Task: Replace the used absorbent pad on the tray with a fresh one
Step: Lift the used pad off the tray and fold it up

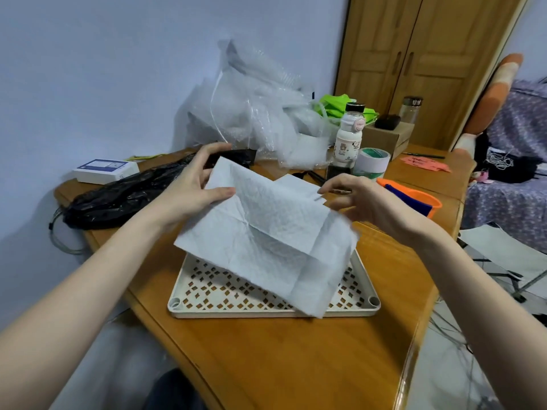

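A white absorbent pad (266, 232), creased from folding, hangs in the air above a cream perforated tray (225, 291) on the wooden table. My left hand (195, 182) pinches the pad's upper left edge between thumb and fingers. My right hand (361, 199) is at the pad's upper right edge with fingers curled; its hold on the pad is partly hidden. The pad's lower corner droops over the tray's front right rim. The tray's patterned floor shows bare at the left and front.
A black plastic bag (118, 196) lies left of the tray. Behind stand a heap of clear bubble wrap (254, 113), a white bottle (347, 134), a tape roll (371, 164), an orange bowl (414, 199) and a white box (103, 170).
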Tool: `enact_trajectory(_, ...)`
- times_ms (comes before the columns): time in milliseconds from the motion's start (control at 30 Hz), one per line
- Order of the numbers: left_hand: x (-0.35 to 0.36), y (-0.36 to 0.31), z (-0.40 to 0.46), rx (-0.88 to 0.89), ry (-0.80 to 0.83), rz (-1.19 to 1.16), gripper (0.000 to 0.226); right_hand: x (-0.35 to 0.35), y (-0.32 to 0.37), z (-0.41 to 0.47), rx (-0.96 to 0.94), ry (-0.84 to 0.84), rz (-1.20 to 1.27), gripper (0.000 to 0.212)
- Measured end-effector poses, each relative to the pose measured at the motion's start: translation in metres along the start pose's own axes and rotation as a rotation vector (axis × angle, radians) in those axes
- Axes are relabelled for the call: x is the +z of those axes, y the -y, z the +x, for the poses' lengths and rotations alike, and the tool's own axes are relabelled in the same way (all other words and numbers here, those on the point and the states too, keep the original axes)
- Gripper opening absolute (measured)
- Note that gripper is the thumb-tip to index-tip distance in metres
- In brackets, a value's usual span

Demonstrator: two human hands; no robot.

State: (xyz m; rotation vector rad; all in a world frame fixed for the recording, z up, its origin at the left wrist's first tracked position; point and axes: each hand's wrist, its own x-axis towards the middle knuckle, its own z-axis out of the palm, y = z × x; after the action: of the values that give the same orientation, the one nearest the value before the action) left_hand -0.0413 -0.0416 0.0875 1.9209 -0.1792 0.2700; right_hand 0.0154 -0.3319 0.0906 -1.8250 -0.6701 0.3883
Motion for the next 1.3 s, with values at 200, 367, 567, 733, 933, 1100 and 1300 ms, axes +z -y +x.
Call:
enact_trajectory(200, 0.016, -0.024, 0.007, 0.087, 0.108, -0.04, 0.059, 0.026, 0.023, 0.007, -0.057, 0.133, -0.375, 0.039)
enact_trajectory(367, 0.02, -0.037, 0.008, 0.118, 0.111, 0.045, 0.05, 0.036, 0.027, 0.012, -0.071, 0.055, -0.286, 0.036)
enact_trajectory(567, 0.005, -0.021, 0.006, 0.064, 0.032, 0.072, 0.046, 0.024, 0.016, 0.003, -0.118, -0.109, 0.032, 0.022)
enact_trajectory(733, 0.021, -0.002, 0.001, -0.155, 0.048, -0.358, 0.078, 0.029, 0.01, 0.004, -0.138, -0.254, 0.306, 0.02)
enact_trajectory(933, 0.05, -0.001, -0.011, -0.125, 0.214, -0.24, 0.039, 0.038, 0.005, 0.007, -0.156, -0.349, 0.335, 0.022)
enact_trajectory(1100, 0.045, -0.003, -0.013, -0.058, 0.124, -0.185, 0.025, 0.037, 0.0, 0.008, -0.089, -0.194, 0.355, 0.026)
enact_trajectory(1300, 0.034, 0.0, -0.016, -0.045, 0.104, -0.2, 0.02, 0.036, -0.003, 0.009, -0.006, -0.047, 0.351, 0.038)
